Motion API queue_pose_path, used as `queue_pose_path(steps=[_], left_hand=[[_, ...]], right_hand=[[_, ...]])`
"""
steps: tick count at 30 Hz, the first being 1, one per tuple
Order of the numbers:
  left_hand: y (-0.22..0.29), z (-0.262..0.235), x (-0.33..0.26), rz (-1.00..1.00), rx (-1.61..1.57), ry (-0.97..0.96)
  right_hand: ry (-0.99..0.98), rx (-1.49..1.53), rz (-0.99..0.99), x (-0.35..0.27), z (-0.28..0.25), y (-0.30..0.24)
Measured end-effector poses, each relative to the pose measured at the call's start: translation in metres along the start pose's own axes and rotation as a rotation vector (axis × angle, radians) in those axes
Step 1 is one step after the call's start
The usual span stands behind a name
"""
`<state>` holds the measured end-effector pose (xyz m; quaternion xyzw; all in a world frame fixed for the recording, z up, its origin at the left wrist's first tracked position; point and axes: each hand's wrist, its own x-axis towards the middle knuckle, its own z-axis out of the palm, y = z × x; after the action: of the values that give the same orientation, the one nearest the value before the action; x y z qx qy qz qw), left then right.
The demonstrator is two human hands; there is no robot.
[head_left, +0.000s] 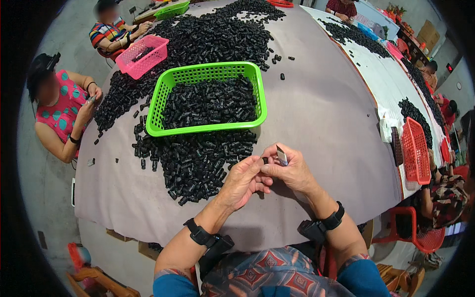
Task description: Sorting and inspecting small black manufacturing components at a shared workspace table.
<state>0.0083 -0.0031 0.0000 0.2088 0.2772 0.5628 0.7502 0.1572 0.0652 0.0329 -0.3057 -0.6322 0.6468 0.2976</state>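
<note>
- A small black part (265,161) is pinched between the left fingers (251,167), just beside the right ones.
- A flat, blade-like tool (282,157) is clamped in the right fingers (278,171), its tip raised.
- Near the left fingers, a heap of black parts (198,166) is spread on the desk (321,94).
- Beyond both, similar parts are held in a green basket (208,131).
- Farther left, a pink basket (148,64) is seen.

Workshop, tables (326,114) heaped with black parts (208,42)
</note>
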Motion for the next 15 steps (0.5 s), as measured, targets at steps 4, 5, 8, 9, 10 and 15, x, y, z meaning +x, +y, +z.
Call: queue_pose_path(steps=[4,5,8,9,10,15], left_hand=[[-0.003,-0.006,0.002,0.001,-0.002,-0.021],[-0.002,-0.005,0.002,-0.001,-0.001,-0.022],[-0.001,-0.004,0.001,0.014,-0.031,-0.038],[0.0,-0.002,0.001,0.012,-0.041,-0.001],[0.0,0.0,0.001,0.01,-0.051,0.037],[-0.001,-0.002,0.001,-0.005,-0.053,0.045]], right_hand=[[0.019,0.152,0.048,-0.001,0.001,0.004],[0.018,0.192,0.062,-0.001,0.001,0.005],[0.024,0.232,0.092,-0.002,0.007,-0.01],[0.026,0.232,0.091,-0.002,0.007,-0.009],[0.051,0.218,0.085,-0.001,0.006,-0.006],[0.079,0.298,0.112,-0.001,0.005,-0.005]])
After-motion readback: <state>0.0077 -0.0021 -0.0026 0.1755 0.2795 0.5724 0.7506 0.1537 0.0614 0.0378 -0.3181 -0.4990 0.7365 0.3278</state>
